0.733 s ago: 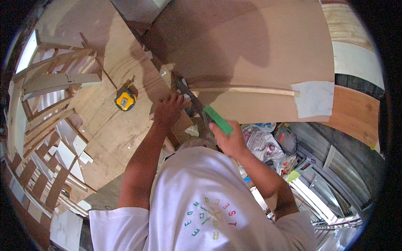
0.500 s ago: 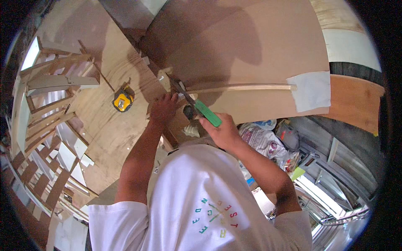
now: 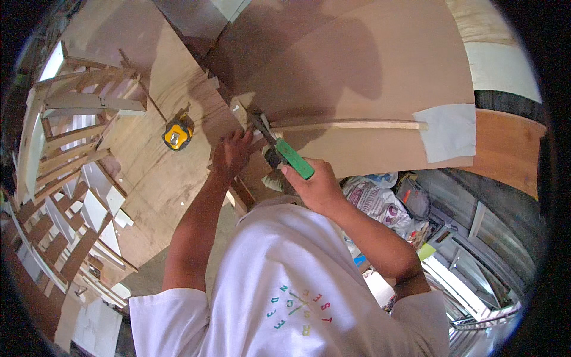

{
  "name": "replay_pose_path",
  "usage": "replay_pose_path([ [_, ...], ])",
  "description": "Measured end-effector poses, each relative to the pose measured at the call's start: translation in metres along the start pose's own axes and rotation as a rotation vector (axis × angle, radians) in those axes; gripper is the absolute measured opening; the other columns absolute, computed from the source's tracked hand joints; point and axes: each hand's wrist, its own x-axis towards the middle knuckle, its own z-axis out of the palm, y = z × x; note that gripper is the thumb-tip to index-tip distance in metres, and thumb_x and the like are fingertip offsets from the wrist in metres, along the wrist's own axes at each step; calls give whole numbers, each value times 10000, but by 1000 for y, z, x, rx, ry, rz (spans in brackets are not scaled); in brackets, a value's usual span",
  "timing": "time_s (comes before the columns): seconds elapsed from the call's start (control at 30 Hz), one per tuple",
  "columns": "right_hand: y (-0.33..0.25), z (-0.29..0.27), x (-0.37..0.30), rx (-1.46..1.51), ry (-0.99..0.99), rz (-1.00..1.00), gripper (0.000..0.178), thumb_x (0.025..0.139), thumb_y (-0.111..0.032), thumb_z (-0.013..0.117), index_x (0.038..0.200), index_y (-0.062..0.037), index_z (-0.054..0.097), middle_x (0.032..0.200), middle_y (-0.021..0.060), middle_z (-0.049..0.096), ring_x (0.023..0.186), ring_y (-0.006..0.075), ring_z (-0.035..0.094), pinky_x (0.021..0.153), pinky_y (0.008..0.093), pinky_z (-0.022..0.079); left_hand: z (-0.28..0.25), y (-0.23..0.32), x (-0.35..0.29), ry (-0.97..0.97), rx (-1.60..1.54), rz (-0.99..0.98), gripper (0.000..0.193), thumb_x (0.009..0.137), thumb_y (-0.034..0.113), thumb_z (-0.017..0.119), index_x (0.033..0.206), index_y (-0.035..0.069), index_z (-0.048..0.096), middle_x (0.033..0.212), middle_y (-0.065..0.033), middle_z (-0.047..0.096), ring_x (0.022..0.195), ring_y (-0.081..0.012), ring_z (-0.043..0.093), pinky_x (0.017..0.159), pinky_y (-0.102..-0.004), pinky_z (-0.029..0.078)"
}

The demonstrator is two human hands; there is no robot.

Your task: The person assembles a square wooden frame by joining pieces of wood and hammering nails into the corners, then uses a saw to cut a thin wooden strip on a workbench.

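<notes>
My right hand [image 3: 317, 184] is wrapped round the green handle of a narrow-bladed hand tool [image 3: 294, 159]; blur leaves it unclear whether this is a saw or a knife. Its dark blade points up and left, across the near end of a thin wooden strip [image 3: 351, 125] lying on a large brown plywood sheet [image 3: 297, 65]. Just left of the blade, my left hand [image 3: 231, 156] presses down with bent fingers at the board's edge, by a small pale piece; what the fingertips grip is hidden. A dark round object [image 3: 272, 157] sits below the blade.
A yellow and black tape measure [image 3: 178, 136] lies on the plywood at left. Wooden frames [image 3: 89, 113] stand farther left. White paper [image 3: 446, 132] lies under the strip's right end. Bags [image 3: 375, 199] and clutter fill the area right of my body.
The view has shifted slightly. The blade stays across the strip's end with little visible movement, and both hands keep their places.
</notes>
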Motion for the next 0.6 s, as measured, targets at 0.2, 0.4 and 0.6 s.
replay_pose_path([
  [0.2, -8, 7, 18, -4, -26, 36, 334, 962, -264, 686, 839, 42, 634, 630, 184, 567, 586, 207, 493, 600, 419, 458, -16, 11, -3, -46, -116, -121, 309, 910, 252, 648, 1195, 134, 625, 1103, -134, 645, 1070, -327, 650, 832, -464, 579],
  [0.4, -12, 3, -3, -53, -35, -14, 298, 960, -242, 678, 863, 35, 629, 650, 167, 577, 606, 214, 516, 621, 416, 470, -7, 8, -12, -85, -57, -74, 349, 894, 289, 680, 1210, 152, 618, 1143, -114, 621, 1059, -325, 648, 823, -500, 561],
  [0.6, -15, 1, 31, -16, -86, 40, 277, 961, -209, 672, 837, 30, 606, 625, 135, 549, 599, 207, 494, 606, 404, 455, 3, 9, -10, 169, -103, -83, 368, 888, 318, 685, 1210, 153, 620, 1110, -115, 624, 1024, -319, 654, 811, -495, 541],
])
